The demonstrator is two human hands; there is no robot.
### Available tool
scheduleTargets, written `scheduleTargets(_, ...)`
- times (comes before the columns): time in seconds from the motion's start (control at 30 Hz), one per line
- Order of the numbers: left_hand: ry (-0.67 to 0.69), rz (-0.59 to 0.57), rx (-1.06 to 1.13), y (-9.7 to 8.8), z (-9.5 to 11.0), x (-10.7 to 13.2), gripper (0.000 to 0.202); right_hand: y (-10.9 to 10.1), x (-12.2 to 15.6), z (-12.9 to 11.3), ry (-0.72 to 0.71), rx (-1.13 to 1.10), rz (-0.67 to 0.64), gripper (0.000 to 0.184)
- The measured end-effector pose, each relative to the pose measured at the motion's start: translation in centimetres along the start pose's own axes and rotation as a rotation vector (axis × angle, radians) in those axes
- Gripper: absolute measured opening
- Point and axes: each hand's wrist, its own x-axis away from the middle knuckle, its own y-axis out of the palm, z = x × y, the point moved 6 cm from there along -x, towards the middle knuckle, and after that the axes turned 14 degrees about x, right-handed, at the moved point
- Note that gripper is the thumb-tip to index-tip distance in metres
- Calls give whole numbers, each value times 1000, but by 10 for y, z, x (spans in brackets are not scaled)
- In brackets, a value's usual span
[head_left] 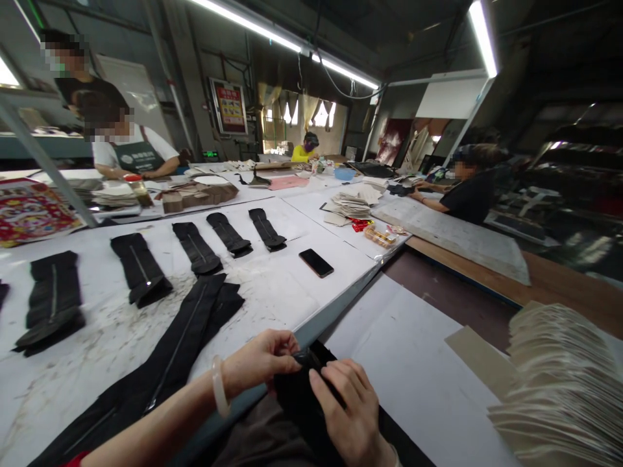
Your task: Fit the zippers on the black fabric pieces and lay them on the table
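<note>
My left hand (260, 362) pinches the top edge of a small black fabric piece (294, 399) held just below the table's near edge. My right hand (348, 408) lies over the same piece, fingers curled and pressing on it. A pale bangle sits on my left wrist. On the white table (272, 298) a long black zippered strip (180, 344) runs from my left arm toward the middle. Beyond it lie several folded black zippered pieces (141, 269) in a row.
A black phone (316, 263) lies on the table right of the row. A tall stack of cream card pieces (559, 383) stands at the right. Card stacks (353, 204) and snack packets (379, 235) sit farther back. Other people work at the left and right tables.
</note>
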Motion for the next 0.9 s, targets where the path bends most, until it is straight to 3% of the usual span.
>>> scheduleTargets(0.13, -17, 11, 53, -1, -1, 1, 34, -3, -18, -8, -293, 135, -24, 26)
scheduleTargets(0.4, -21, 32, 102, 0, -1, 0, 38, -1, -27, -1, -441, 130, -22, 33)
scheduleTargets(0.7, -48, 14, 141, 5, -3, 0, 38, 8, -23, 4, -307, 39, -58, 33)
scheduleTargets(0.9, -36, 22, 137, 4, -1, 4, 39, 18, -32, 15, 76, -168, -138, 17)
